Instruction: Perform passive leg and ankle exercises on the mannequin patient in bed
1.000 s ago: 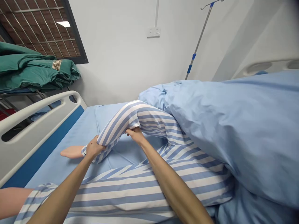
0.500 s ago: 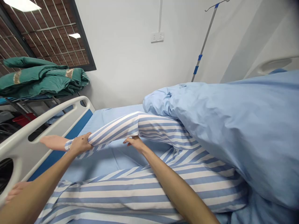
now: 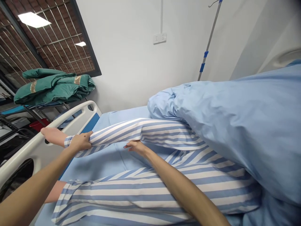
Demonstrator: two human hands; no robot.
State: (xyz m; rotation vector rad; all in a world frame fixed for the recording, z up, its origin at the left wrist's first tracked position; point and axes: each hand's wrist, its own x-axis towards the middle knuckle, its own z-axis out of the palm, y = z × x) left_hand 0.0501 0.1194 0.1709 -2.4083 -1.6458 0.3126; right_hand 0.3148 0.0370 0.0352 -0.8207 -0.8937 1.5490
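Observation:
A figure in blue-and-white striped pyjamas lies on a hospital bed. My left hand (image 3: 81,142) is closed around the ankle of the far striped trouser leg (image 3: 131,130), which is stretched out nearly straight and held above the sheet. The bare foot (image 3: 52,135) sticks out past my grip, over the bed rail. My right hand (image 3: 135,146) lies under the knee of that leg, fingers spread against the cloth. The near striped leg (image 3: 150,191) rests flat on the light blue sheet (image 3: 103,163), under my right forearm.
A bulky light blue duvet (image 3: 225,125) covers the right side of the bed. A white bed rail (image 3: 58,122) with blue trim runs along the left. Folded green blankets (image 3: 56,86) sit on a rack behind it. An IV pole (image 3: 207,47) stands by the white wall.
The far leg has gone from bent at the knee to almost straight. My left hand has drawn the ankle out leftward over the rail; my right hand has loosened from gripping to resting underneath.

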